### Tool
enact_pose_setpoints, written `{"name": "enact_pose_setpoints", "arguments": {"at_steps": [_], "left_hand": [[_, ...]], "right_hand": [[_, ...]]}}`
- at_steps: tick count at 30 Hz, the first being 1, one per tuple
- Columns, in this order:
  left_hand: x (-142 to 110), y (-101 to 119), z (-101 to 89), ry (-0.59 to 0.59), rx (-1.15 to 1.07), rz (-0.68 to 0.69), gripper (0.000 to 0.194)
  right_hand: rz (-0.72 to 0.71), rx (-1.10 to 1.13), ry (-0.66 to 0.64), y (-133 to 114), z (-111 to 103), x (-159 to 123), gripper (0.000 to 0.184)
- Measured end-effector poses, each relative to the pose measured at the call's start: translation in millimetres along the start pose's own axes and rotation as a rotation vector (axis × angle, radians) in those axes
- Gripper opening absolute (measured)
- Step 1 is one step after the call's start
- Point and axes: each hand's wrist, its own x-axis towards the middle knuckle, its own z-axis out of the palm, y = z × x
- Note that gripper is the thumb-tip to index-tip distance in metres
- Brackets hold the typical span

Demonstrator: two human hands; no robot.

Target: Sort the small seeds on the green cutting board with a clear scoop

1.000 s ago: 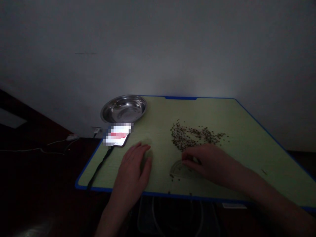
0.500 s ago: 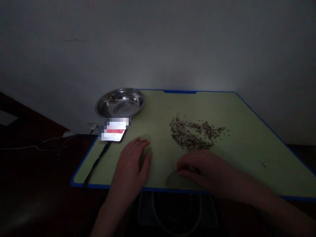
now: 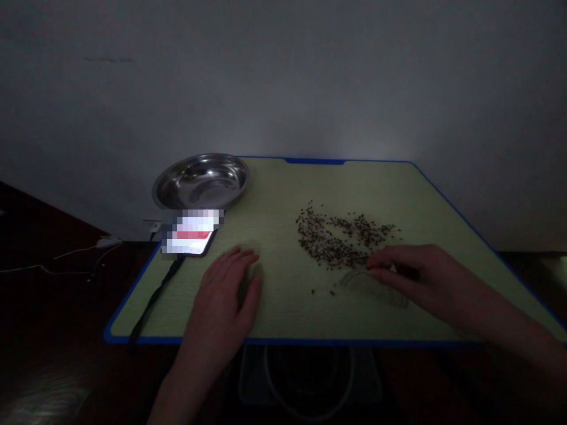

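My left hand (image 3: 228, 289) lies on the light green tabletop (image 3: 283, 319), its fingers loosely spread and holding nothing. In my right hand (image 3: 411, 271), thumb and fingers pinch a thin clear plastic piece (image 3: 354, 276) with a curved edge; its exact kind is hard to make out in the dim light. The plastic piece is just in front of a scattered patch of small dark seeds (image 3: 328, 248). A couple of loose seeds (image 3: 332, 293) lie apart from the patch, nearer to me.
A shiny metal basin (image 3: 201, 183) stands at the back left. A lit phone (image 3: 192, 233) with a dark strap (image 3: 159, 295) lies in front of it. Below the near blue edge is a round pot-like vessel (image 3: 310, 407). A wall rises behind the table.
My right hand has moved right and away from me with the clear plastic piece. A few seeds now lie near the front. My left hand stays on the table. The view has shifted slightly.
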Motion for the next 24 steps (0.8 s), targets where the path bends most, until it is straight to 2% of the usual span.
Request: {"name": "enact_pose_setpoints", "arguments": {"at_steps": [5,16,24], "left_hand": [[0,0,0.8,0.007,0.0,0.005,0.031],[-2,-1,1.1,0.023,-0.007,0.002,0.029],[-1,1,-0.2,0.017,0.003,0.02,0.028]], "right_hand": [[0.023,-0.025,-0.014,6,6,-1,0.024],[0.011,0.02,-0.109,-5,17,5,0.023],[0.039,0.013,-0.13,-18,23,9,0.022]]}}
